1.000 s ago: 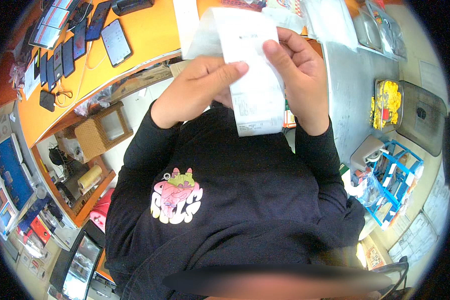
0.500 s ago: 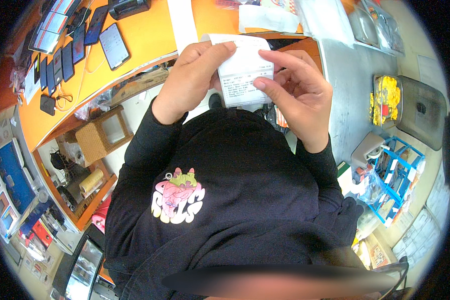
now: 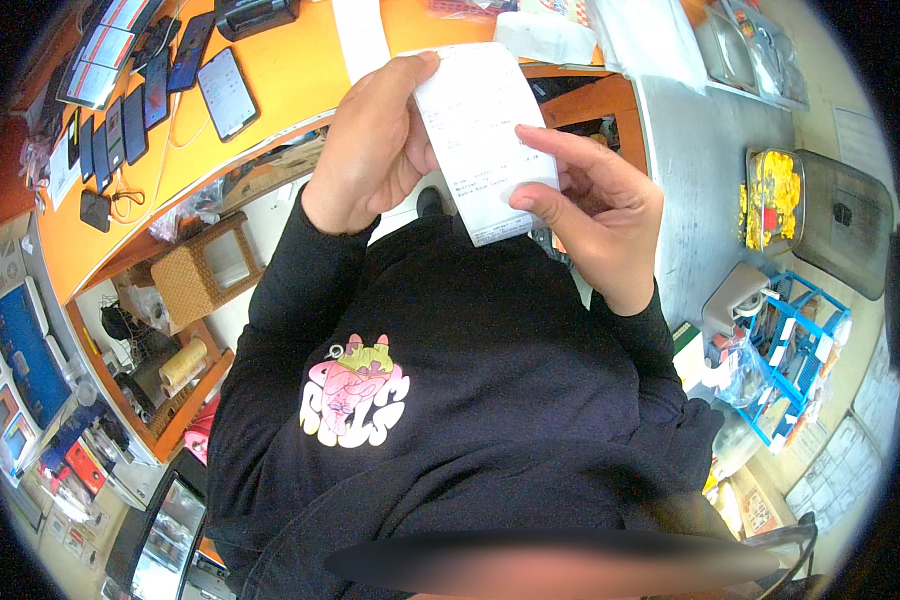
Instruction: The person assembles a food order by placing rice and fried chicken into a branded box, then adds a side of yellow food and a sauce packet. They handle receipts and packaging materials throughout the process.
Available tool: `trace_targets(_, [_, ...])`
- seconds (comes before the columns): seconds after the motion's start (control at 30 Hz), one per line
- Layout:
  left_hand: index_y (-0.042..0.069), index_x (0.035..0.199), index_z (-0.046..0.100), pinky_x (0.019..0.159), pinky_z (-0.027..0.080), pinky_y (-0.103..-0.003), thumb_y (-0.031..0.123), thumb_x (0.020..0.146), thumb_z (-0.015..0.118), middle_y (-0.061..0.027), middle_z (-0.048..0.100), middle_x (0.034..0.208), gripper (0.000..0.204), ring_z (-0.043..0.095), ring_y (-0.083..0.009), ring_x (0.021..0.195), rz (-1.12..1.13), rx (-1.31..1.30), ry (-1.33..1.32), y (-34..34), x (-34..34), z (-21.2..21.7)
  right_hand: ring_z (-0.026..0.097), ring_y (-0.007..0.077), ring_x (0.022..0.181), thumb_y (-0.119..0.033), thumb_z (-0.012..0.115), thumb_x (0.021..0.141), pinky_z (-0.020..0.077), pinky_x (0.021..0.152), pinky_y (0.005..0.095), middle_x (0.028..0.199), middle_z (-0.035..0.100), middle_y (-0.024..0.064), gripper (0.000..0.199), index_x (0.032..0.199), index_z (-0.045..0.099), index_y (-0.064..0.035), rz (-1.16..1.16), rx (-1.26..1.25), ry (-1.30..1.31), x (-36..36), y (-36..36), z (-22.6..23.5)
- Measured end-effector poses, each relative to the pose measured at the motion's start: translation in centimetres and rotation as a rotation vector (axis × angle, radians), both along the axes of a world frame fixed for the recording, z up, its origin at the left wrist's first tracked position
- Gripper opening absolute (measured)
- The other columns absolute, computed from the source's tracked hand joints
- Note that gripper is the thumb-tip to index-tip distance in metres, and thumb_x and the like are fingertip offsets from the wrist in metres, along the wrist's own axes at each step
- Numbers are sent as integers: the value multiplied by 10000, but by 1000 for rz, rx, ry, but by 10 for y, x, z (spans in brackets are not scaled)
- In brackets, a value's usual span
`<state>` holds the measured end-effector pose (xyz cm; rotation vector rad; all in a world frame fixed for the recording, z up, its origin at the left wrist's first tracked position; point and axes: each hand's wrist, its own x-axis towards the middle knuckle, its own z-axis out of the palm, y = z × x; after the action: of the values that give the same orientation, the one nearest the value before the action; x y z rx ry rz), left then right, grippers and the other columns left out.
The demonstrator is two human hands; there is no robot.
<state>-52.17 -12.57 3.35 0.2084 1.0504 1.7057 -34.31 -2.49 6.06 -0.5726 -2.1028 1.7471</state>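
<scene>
A white paper receipt (image 3: 475,110) with printed lines hangs between my two hands, in front of my chest and over the gap below the orange counter. My left hand (image 3: 375,150) pinches its upper left edge, thumb on top and the other fingers behind. At its right edge, my right hand (image 3: 600,205) grips the paper lower down, with the thumb and index finger on the printed side. The lower end tilts toward me. Fingers behind the receipt are partly hidden.
Several phones (image 3: 228,93) lie on the orange counter (image 3: 295,60) at the far left. A long white paper strip (image 3: 360,40) crosses its back edge. On the right, a grey metal worktop (image 3: 685,190) holds a container of yellow packets (image 3: 773,200) and a blue wire rack (image 3: 795,350).
More of the receipt's length now shows, and its lower end has come closer to me. My right hand has slid slightly down its edge; the left thumb has moved up to the corner.
</scene>
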Motion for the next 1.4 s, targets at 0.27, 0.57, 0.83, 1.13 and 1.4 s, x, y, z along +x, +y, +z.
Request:
trace_targets(0.27, [-62, 1294, 413, 870, 581, -360, 305, 1033, 315, -236, 626, 1179, 461, 666, -291, 1055, 17, -10, -37, 2, -17, -11, 682, 114, 809, 22, 736, 810, 541, 712, 218, 948, 717, 132, 431, 1223, 616, 29, 30, -154, 70, 5, -7, 2])
trace_targets(0.57, [-76, 1361, 427, 947, 540, -411, 297, 1031, 250, -253, 609, 1218, 529, 644, -342, 1094, -281, 152, -32, 6, 6, -4, 682, 126, 815, 20, 734, 817, 534, 712, 223, 934, 720, 128, 339, 1146, 651, 21, -88, -198, 30, 11, -9, -5])
trace_targets(0.83, [-84, 1332, 460, 928, 547, -401, 260, 1026, 236, -241, 646, 1141, 513, 657, -342, 1061, -311, 116, -18, 18, 32, 5, 682, 142, 759, 47, 738, 769, 530, 675, 248, 853, 714, 87, 220, 970, 733, -43, -180, 184, 179, 34, -5, -19])
trace_targets(1.13, [-32, 1124, 586, 776, 560, -326, 250, 1021, 343, -138, 684, 950, 387, 691, -212, 865, 76, -45, 199, 44, 107, -4, 583, 172, 791, -50, 815, 650, 495, 679, 301, 979, 559, 81, 177, 798, 746, -118, -314, 457, 602, 119, 11, -19])
trace_targets(1.4, [-52, 1134, 573, 788, 512, -295, 247, 1009, 447, -121, 662, 1015, 348, 656, -183, 885, -185, -168, 673, 41, 192, -32, 594, 128, 876, -51, 802, 735, 488, 772, 271, 1105, 686, 80, 679, 1360, 538, -68, -312, 356, 252, 180, 33, -43])
